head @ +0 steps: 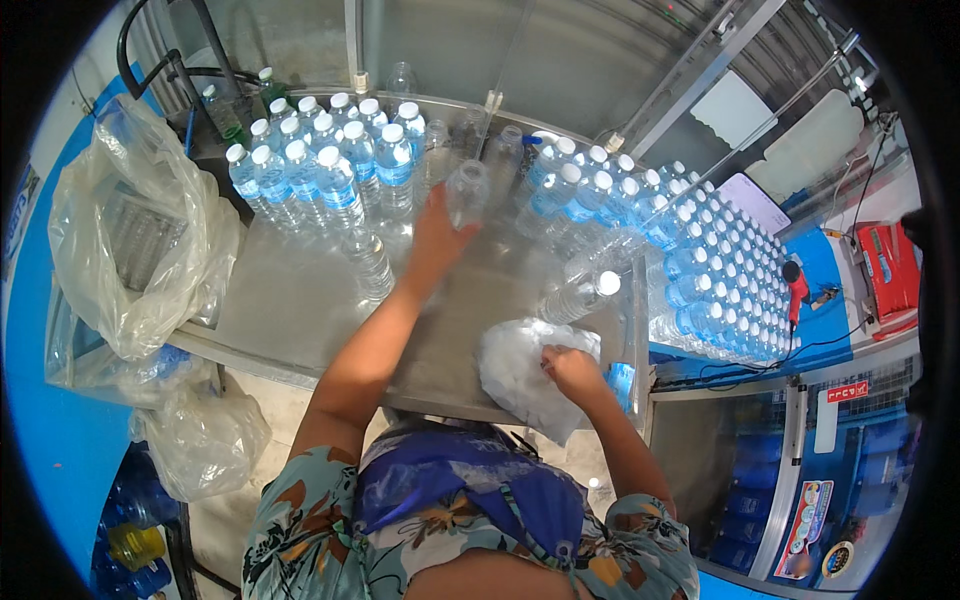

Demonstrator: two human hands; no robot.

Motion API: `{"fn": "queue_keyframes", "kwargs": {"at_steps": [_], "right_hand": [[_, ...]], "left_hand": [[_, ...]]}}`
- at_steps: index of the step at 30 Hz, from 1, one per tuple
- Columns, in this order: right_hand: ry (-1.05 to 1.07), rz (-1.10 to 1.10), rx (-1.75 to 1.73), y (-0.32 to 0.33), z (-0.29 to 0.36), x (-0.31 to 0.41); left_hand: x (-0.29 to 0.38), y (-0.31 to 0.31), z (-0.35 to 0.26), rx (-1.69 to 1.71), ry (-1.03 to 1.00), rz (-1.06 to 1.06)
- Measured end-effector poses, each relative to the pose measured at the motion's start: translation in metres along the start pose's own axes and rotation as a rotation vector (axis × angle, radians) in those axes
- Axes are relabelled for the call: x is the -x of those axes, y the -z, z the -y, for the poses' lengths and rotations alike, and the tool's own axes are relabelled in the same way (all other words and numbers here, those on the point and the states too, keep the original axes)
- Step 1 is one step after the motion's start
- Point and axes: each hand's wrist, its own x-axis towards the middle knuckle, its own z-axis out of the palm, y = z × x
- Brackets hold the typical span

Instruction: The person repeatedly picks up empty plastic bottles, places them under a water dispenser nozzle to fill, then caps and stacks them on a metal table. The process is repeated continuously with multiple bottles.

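Observation:
My left hand (439, 244) is around a clear plastic bottle (468, 193) with an open neck, over the metal counter (300, 289). My right hand (577, 375), its fingers curled together, is at a clear plastic bag (517, 360) of white pieces that look like bottle caps. Whether anything sits between those fingertips is hidden. Just beyond the bag is an unlabelled bottle (574, 298) with a white cap. Left of my left forearm stands another unlabelled clear bottle (369, 266). More uncapped bottles (504, 154) stand behind the one at my left hand.
Capped, blue-labelled bottles (330, 187) are grouped at the back left. Another group (577, 199) stands at the back right, near a dense block of bottles (731, 285). A large plastic bag (97, 247) holds clear bottles at left. A red heat gun or dryer (796, 292) is at far right.

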Motion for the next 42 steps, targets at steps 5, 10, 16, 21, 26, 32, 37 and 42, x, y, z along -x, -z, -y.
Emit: {"fn": "queue_keyframes", "kwargs": {"at_steps": [5,10,16,21,26,32,37,42], "right_hand": [[-0.119,-0.121,0.057,0.018,0.018,-0.002],[-0.059,-0.377,-0.089,0.052,0.044,-0.005],[-0.249,-0.546,-0.775,0.037,0.056,-0.072],[-0.377,-0.427,-1.435,0.012,0.043,-0.194],[-0.392,0.036,-1.797,-0.008,0.049,-0.275],[-0.495,0.150,-1.744,-0.020,0.043,-0.277],[-0.455,0.194,-1.727,-0.008,0.036,-0.271],[-0.321,0.087,-1.801,-0.004,0.030,-0.266]], "left_hand": [[-0.002,0.000,-0.003,-0.059,0.049,0.059],[-0.006,-0.002,-0.014,-0.182,-0.138,-0.022],[0.006,0.026,-0.026,0.144,0.228,0.195],[0.049,0.048,-0.028,0.822,0.890,0.406],[0.091,0.068,-0.029,1.050,1.119,0.375],[0.103,0.093,-0.031,0.998,1.110,0.424],[0.092,0.092,-0.047,1.153,1.105,0.392],[0.059,0.088,-0.055,0.959,1.010,0.448]]}}
